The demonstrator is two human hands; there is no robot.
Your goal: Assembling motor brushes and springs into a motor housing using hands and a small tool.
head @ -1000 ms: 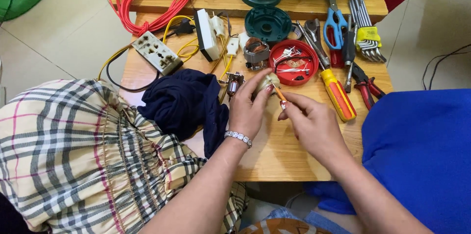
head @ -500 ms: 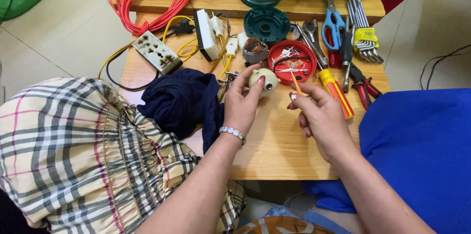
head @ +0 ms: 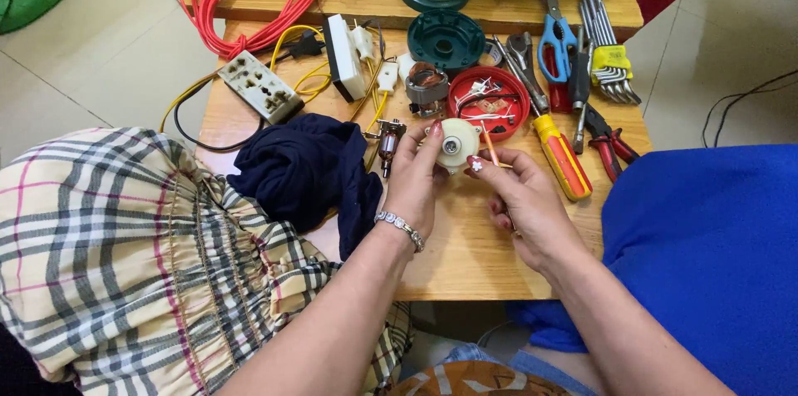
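Left hand (head: 414, 180) grips a round cream motor part (head: 455, 145) at its fingertips, raised just above the tabletop (head: 465, 255). Right hand (head: 524, 201) sits just beside it, fingers pinched narrow on a thin orange-handled tool (head: 490, 147), tip close to the part. Beyond the hands: red dish (head: 489, 102) of small pieces. Yellow-handled screwdriver (head: 562, 155) right of the right hand; dark blue cloth (head: 307, 167) left of the left.
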